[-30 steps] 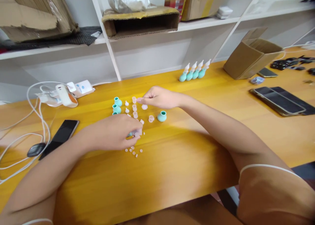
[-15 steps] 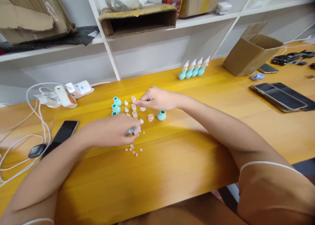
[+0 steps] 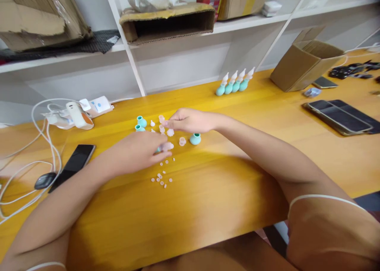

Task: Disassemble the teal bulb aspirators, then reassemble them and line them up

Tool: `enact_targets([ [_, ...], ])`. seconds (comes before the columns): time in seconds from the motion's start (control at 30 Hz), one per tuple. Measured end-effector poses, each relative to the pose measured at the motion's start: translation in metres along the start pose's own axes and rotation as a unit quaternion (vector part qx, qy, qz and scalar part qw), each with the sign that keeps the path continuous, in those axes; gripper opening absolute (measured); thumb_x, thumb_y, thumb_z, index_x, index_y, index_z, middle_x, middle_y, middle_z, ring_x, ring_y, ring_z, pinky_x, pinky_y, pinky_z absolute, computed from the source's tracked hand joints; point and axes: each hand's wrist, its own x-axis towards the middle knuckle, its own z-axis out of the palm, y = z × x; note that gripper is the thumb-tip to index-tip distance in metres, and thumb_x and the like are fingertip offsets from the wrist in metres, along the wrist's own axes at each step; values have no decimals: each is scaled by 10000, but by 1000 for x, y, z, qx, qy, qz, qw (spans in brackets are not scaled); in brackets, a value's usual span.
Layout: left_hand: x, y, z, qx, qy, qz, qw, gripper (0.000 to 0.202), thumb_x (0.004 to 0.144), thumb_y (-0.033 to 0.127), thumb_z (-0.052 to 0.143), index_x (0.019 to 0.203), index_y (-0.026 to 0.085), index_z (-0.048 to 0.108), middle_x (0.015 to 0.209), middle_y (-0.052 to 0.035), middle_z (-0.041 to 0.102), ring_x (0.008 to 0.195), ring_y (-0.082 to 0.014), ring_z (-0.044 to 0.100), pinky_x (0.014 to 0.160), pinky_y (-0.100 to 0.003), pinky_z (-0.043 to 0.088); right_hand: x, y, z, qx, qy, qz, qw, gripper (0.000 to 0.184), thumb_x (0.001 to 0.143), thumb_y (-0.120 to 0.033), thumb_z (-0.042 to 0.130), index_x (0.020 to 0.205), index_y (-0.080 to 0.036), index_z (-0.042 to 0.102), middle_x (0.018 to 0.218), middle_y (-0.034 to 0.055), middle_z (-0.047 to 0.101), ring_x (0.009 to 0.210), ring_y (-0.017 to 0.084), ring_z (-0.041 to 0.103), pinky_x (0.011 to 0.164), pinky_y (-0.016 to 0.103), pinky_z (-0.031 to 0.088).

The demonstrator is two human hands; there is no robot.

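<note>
My left hand (image 3: 139, 152) is closed round a small teal bulb with a clear cap at its fingertips. My right hand (image 3: 190, 120) pinches a small clear pink piece just above the rows of clear caps (image 3: 162, 127). Loose teal bulbs (image 3: 141, 122) stand to the left of the caps, and one teal bulb (image 3: 195, 139) stands below my right hand with a clear cap (image 3: 182, 141) beside it. Several tiny clear pieces (image 3: 162, 180) lie scattered nearer to me on the yellow wooden table (image 3: 225, 184).
Several assembled teal bulbs with white tips (image 3: 234, 85) stand in a row at the back. A black phone (image 3: 73, 166), a mouse (image 3: 44, 180) and white chargers with cables (image 3: 74, 114) lie at the left. A cardboard box (image 3: 305, 61) and dark phones (image 3: 341, 118) are at the right.
My left hand has moved up and away from me with the bulb, toward the rows of parts. My right hand has stayed over the caps, shifting slightly.
</note>
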Motion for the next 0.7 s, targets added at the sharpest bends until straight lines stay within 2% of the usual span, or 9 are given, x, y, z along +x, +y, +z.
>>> enact_targets([
  [0.1, 3, 0, -2, 25, 187, 8, 982, 311, 1085, 459, 639, 894, 214, 620, 829, 10, 691, 739, -169, 611, 700, -291, 399, 0, -1, 0, 131, 8, -51, 990, 694, 1073, -729, 574, 649, -227, 349, 598, -99, 230, 567, 73, 194, 530, 250, 204],
  [0.17, 4, 0, 0, 31, 281, 19, 959, 333, 1086, 485, 648, 889, 218, 622, 814, 15, 695, 722, -160, 612, 692, -289, 418, 1, -2, 1, 197, 1, -76, 978, 708, 1062, -744, 590, 657, -238, 302, 609, -108, 183, 557, 67, 158, 507, 240, 184],
  [0.23, 4, 0, 2, 26, 337, 20, 941, 316, 1087, 470, 657, 890, 225, 630, 808, 18, 708, 709, -155, 627, 679, -287, 434, 2, -4, 3, 237, -16, -90, 967, 702, 1055, -728, 620, 662, -236, 311, 614, -110, 171, 553, 64, 154, 493, 227, 182],
  [0.3, 3, 1, 1, 14, 359, 23, 933, 282, 1077, 436, 679, 888, 232, 632, 805, 21, 715, 706, -153, 643, 675, -286, 446, 3, -5, 5, 262, -31, -103, 959, 687, 1058, -708, 633, 661, -230, 340, 611, -112, 170, 544, 61, 160, 482, 218, 184],
  [0.47, 0, 6, -7, -30, 332, 40, 942, 234, 1069, 383, 668, 883, 245, 634, 772, 38, 698, 669, -142, 620, 670, -284, 441, 2, -3, 6, 287, -54, -116, 950, 656, 1084, -667, 621, 674, -235, 345, 617, -117, 158, 525, 58, 153, 475, 220, 173],
  [0.57, -2, 6, -13, -45, 300, 41, 952, 178, 1031, 319, 664, 876, 241, 625, 778, 38, 692, 671, -143, 605, 669, -282, 430, 2, 0, 3, 248, -55, -108, 961, 660, 1083, -700, 593, 682, -239, 345, 616, -116, 177, 531, 63, 158, 492, 233, 187],
  [0.63, -6, 4, -17, -42, 245, 52, 967, 126, 990, 249, 659, 870, 234, 623, 789, 39, 695, 680, -143, 603, 682, -279, 423, 2, 1, 0, 167, -24, -83, 982, 665, 1103, -706, 539, 672, -236, 349, 604, -108, 210, 544, 70, 181, 522, 247, 213],
  [0.7, -10, 2, -18, -23, 147, 59, 987, 122, 960, 182, 651, 850, 225, 622, 783, 44, 683, 664, -137, 580, 675, -272, 399, 3, 3, 1, 22, 35, -40, 998, 655, 1144, -630, 493, 648, -217, 379, 589, -88, 274, 565, 79, 222, 572, 264, 239],
])
